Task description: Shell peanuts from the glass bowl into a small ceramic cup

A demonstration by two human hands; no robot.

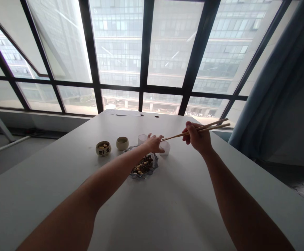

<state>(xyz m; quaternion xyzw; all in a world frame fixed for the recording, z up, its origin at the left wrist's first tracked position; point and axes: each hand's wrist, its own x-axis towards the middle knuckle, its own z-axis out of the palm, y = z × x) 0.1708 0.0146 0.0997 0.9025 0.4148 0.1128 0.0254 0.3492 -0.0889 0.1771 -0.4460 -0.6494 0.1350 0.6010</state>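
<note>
My right hand [197, 137] is closed around a pair of wooden chopsticks [178, 135], whose tips reach left to my other hand. My left hand [154, 143] is stretched forward with its fingers apart, beside a translucent cup [165, 149]. Its thumb overlaps the cup's near side; a firm grip on it does not show. Behind that hand stands a second translucent cup [142, 139]. Beneath my left forearm lies a crinkled, clear dish [155, 164] of peanuts [138, 170] and dark brown pieces [148, 161], partly hidden by the arm.
To the left are two small round pots: one with dark characters [103, 149] holds peanuts, the other [122, 143] is plain. All stand on a white table [183, 198]. Papers [123, 112] lie at its far edge, before tall windows. A blue curtain [264, 94] hangs at the right.
</note>
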